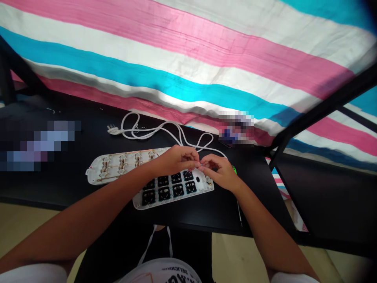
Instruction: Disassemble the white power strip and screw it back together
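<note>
Both hands meet over the right end of an opened white power strip. My left hand (180,160) is closed in a pinch, its fingertips near the other hand's. My right hand (218,169) pinches too, and a tiny bluish bit shows between the fingertips; what it is cannot be made out. Below them lies the shell half with black socket inserts (164,193). Behind and to the left is the other white half (113,167), with metal contact strips inside, partly covered by my left forearm.
A white cable with a plug (114,130) loops behind the shells. Right of my right hand, a green-handled screwdriver (235,169) is partly hidden. Blurred items lie at the table's left and back. A striped sheet (188,59) hangs behind the black table (188,218).
</note>
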Motion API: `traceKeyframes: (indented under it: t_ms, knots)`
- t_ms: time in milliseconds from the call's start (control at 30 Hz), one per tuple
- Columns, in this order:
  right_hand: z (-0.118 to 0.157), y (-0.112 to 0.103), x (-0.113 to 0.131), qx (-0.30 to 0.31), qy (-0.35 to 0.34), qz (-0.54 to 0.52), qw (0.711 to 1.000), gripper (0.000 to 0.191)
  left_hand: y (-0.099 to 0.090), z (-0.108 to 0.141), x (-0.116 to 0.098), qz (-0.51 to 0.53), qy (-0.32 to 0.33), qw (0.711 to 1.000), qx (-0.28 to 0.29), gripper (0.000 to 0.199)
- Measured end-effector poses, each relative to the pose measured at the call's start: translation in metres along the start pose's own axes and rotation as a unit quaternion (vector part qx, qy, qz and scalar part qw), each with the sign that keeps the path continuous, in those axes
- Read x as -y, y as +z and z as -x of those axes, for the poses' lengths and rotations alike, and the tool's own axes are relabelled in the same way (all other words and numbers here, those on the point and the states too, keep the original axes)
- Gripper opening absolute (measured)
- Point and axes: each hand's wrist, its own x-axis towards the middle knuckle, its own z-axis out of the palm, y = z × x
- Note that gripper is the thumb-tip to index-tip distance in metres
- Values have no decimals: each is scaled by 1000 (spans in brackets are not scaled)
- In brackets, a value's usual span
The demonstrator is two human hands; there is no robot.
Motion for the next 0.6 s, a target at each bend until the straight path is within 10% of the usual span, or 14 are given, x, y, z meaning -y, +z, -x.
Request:
traceKeyframes:
  t_ms: [600]
  knots:
    - [0,1,-1,16,36,-27,999,23,2,-1,4,-18,3,1000,-21,23]
